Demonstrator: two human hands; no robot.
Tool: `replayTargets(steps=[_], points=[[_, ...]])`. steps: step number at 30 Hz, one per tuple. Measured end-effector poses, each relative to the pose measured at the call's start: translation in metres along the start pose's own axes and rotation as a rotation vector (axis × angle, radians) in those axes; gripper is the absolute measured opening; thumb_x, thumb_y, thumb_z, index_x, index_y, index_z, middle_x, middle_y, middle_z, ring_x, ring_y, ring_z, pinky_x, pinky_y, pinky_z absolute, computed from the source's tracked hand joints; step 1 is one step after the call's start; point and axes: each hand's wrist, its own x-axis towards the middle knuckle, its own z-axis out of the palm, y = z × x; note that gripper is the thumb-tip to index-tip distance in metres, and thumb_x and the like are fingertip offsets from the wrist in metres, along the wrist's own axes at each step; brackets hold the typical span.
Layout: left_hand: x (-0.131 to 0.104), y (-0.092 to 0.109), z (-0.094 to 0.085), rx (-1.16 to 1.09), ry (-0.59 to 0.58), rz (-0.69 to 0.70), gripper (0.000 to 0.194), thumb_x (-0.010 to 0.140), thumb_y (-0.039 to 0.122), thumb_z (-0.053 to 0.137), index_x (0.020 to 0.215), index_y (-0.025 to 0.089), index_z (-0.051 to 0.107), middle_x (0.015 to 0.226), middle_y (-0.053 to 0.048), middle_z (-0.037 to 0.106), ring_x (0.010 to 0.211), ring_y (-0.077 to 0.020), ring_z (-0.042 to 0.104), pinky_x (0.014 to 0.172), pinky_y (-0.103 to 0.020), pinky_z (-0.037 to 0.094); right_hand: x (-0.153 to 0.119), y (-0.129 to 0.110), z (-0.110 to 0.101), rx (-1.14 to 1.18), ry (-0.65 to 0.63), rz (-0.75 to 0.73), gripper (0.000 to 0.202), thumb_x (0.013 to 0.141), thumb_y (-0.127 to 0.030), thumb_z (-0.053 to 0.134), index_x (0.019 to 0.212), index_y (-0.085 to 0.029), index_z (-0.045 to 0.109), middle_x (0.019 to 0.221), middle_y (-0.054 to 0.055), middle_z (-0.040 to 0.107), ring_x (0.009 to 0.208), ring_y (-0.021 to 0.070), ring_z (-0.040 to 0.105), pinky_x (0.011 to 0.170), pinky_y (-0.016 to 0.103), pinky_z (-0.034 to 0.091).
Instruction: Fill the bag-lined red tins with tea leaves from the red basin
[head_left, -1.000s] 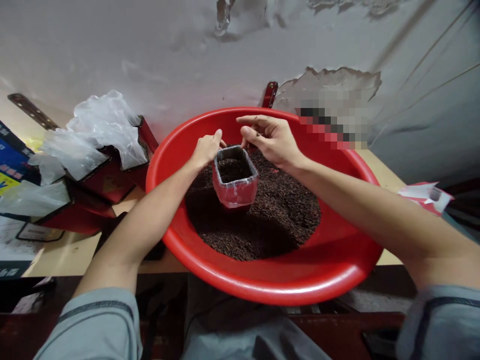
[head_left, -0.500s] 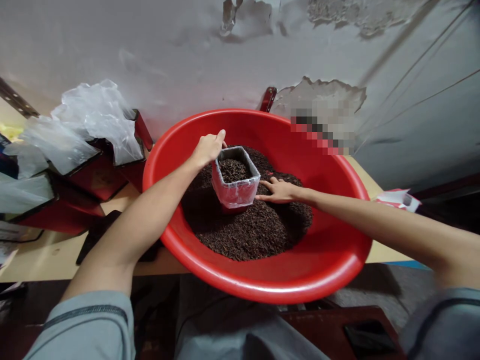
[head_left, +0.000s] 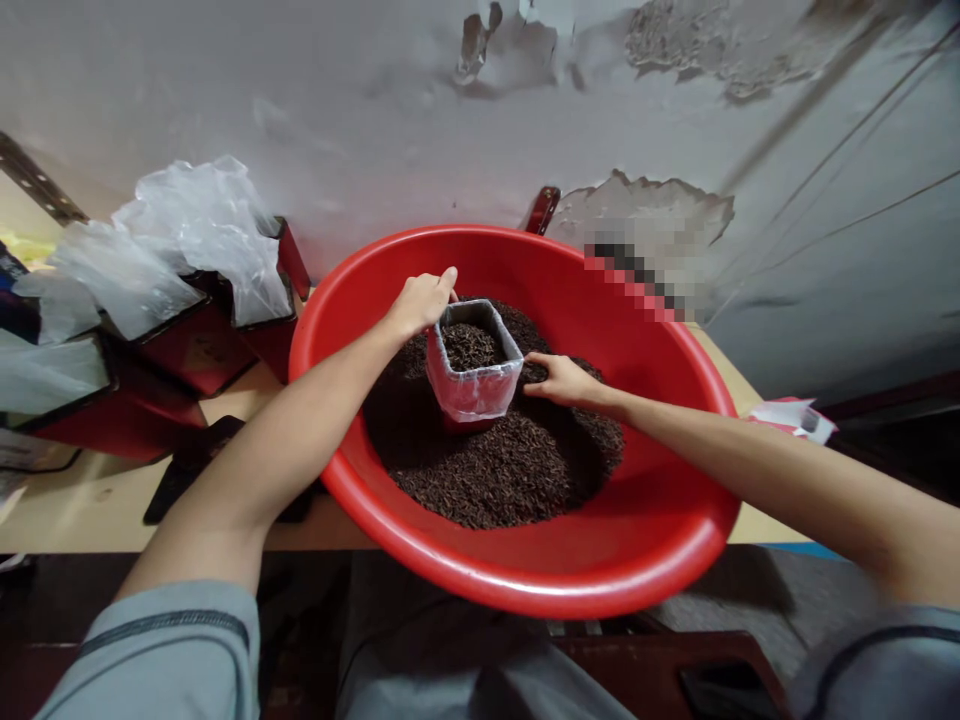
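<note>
A square red tin lined with a clear plastic bag folded over its rim stands in a large red basin. Dark, dry loose tea covers the basin's bottom, and more of it lies inside the tin. My left hand is closed on the tin's far left rim; its fingertips are partly hidden. My right hand is just right of the tin, over the tea, with thumb and fingers apart. Its fingertips come close to the tin's right corner; I cannot tell whether they touch.
At left stand several red boxes with plastic bags bulging from their tops. A flat black object lies on the wooden table. A peeling wall rises behind the basin. A dark phone-like object lies below at right.
My right hand has lifted slightly, its fingers now more bent and nearer the tin's right corner. My left hand stays on the tin's rim. The view has shifted a little.
</note>
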Motion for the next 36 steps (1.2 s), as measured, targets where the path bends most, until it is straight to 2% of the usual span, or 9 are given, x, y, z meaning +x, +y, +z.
replayTargets(steps=[5, 8, 12, 18, 21, 24, 28, 32, 36], points=[[0.003, -0.003, 0.002, -0.006, 0.000, -0.007, 0.063, 0.107, 0.040, 0.026, 0.091, 0.012, 0.080, 0.086, -0.011, 0.078, 0.085, -0.0196, 0.071, 0.086, -0.026, 0.052, 0.002, -0.025, -0.031, 0.541, 0.207, -0.034, 0.044, 0.062, -0.042, 0.078, 0.099, -0.022, 0.063, 0.076, -0.002, 0.066, 0.062, 0.0171, 0.060, 0.056, 0.032, 0.053], [0.004, -0.004, 0.003, -0.034, 0.008, -0.012, 0.064, 0.106, 0.042, 0.026, 0.089, 0.013, 0.081, 0.082, -0.011, 0.077, 0.085, -0.0211, 0.071, 0.082, -0.027, 0.054, 0.002, -0.055, -0.051, 0.835, 0.312, -0.132, 0.047, 0.062, -0.043, 0.079, 0.100, -0.027, 0.056, 0.077, -0.004, 0.063, 0.058, 0.0176, 0.060, 0.048, 0.032, 0.051], [0.001, -0.004, 0.004, -0.064, 0.023, -0.029, 0.065, 0.106, 0.042, 0.026, 0.086, 0.013, 0.081, 0.079, -0.011, 0.077, 0.082, -0.0222, 0.072, 0.079, -0.027, 0.055, 0.006, -0.099, -0.064, 0.985, 0.340, -0.327, 0.047, 0.071, -0.050, 0.072, 0.109, -0.030, 0.052, 0.087, -0.001, 0.066, 0.070, 0.0193, 0.066, 0.054, 0.033, 0.055], [-0.003, -0.005, 0.001, -0.070, 0.007, -0.026, 0.060, 0.106, 0.042, 0.028, 0.096, 0.013, 0.079, 0.089, -0.011, 0.078, 0.082, -0.0226, 0.072, 0.075, -0.027, 0.054, 0.015, -0.145, -0.043, 1.079, 0.246, -0.474, 0.051, 0.073, -0.059, 0.071, 0.110, -0.031, 0.051, 0.086, -0.001, 0.064, 0.082, 0.0212, 0.068, 0.065, 0.036, 0.060], [0.000, -0.011, 0.001, 0.067, -0.002, 0.065, 0.043, 0.103, 0.040, 0.041, 0.115, 0.013, 0.073, 0.097, -0.012, 0.077, 0.089, -0.0255, 0.073, 0.076, -0.028, 0.052, 0.018, -0.153, -0.033, 1.149, 0.210, -0.474, 0.048, 0.070, -0.055, 0.074, 0.102, -0.029, 0.049, 0.085, -0.002, 0.064, 0.081, 0.0208, 0.067, 0.069, 0.039, 0.061], [0.005, -0.016, 0.003, 0.226, -0.023, 0.135, 0.039, 0.101, 0.032, 0.047, 0.129, 0.012, 0.064, 0.103, -0.014, 0.076, 0.093, -0.0286, 0.072, 0.074, -0.030, 0.049, 0.018, -0.156, -0.028, 1.188, 0.182, -0.479, 0.047, 0.070, -0.054, 0.074, 0.097, -0.028, 0.047, 0.087, -0.001, 0.066, 0.085, 0.0214, 0.067, 0.073, 0.040, 0.061], [0.007, -0.016, 0.004, 0.351, -0.021, 0.167, 0.038, 0.101, 0.025, 0.040, 0.131, 0.012, 0.060, 0.109, -0.016, 0.075, 0.094, -0.0285, 0.072, 0.072, -0.029, 0.048, 0.015, -0.155, -0.028, 1.191, 0.148, -0.508, 0.047, 0.070, -0.055, 0.075, 0.096, -0.028, 0.047, 0.089, 0.000, 0.067, 0.089, 0.0222, 0.068, 0.076, 0.040, 0.060], [0.003, -0.010, 0.000, 0.308, -0.064, 0.140, 0.040, 0.103, 0.027, 0.037, 0.135, 0.014, 0.058, 0.108, -0.014, 0.076, 0.090, -0.0264, 0.073, 0.069, -0.028, 0.047, 0.015, -0.154, -0.027, 1.189, 0.142, -0.518, 0.047, 0.070, -0.055, 0.076, 0.095, -0.027, 0.048, 0.090, 0.000, 0.068, 0.092, 0.0223, 0.069, 0.078, 0.040, 0.060], [0.000, -0.008, -0.002, 0.337, -0.059, 0.165, 0.043, 0.104, 0.029, 0.037, 0.137, 0.012, 0.058, 0.105, -0.014, 0.076, 0.091, -0.0269, 0.072, 0.075, -0.029, 0.048, 0.016, -0.153, -0.026, 1.169, 0.169, -0.521, 0.045, 0.071, -0.056, 0.076, 0.092, -0.026, 0.050, 0.092, 0.001, 0.068, 0.093, 0.0228, 0.069, 0.080, 0.040, 0.059]])
